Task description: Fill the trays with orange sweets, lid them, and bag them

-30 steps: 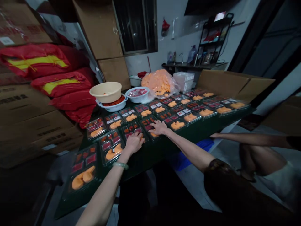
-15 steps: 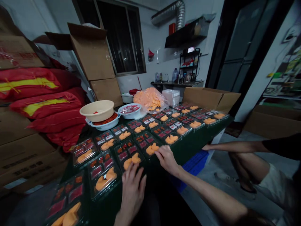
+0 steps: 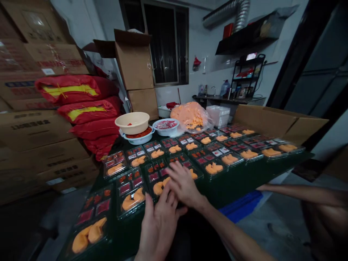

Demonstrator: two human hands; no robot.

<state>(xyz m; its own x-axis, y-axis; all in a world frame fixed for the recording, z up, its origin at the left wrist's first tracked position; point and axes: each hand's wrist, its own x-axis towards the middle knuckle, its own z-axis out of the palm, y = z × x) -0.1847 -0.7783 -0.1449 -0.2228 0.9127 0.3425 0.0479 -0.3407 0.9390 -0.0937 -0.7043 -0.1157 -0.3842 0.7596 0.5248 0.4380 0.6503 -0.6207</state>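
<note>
Rows of clear plastic trays (image 3: 127, 193) lie on a dark green table, holding orange curved pieces (image 3: 133, 199), dark red packets and small red-orange portions. My right hand (image 3: 185, 185) reaches over the near row with fingers spread, partly covering one tray (image 3: 199, 176) and its orange pieces. Just below it is my left hand (image 3: 160, 223), thumb apart and fingers stretched toward the right hand. The two hands overlap at the fingertips, beside another tray's orange pieces (image 3: 160, 187). I make out nothing held in either hand.
A cream basin (image 3: 132, 122) sits on a pale blue basin of red food; another basin (image 3: 165, 127) holds red packets. Behind are a bag of orange pieces (image 3: 190, 115) and an open carton (image 3: 268, 121). Red sacks (image 3: 89, 108) stand left. Another person's arm (image 3: 301, 192) is at right.
The view has swung left, so the table appears further right. My right hand has come from a tray edge to beside my left hand. My left thumb now stands apart.
</note>
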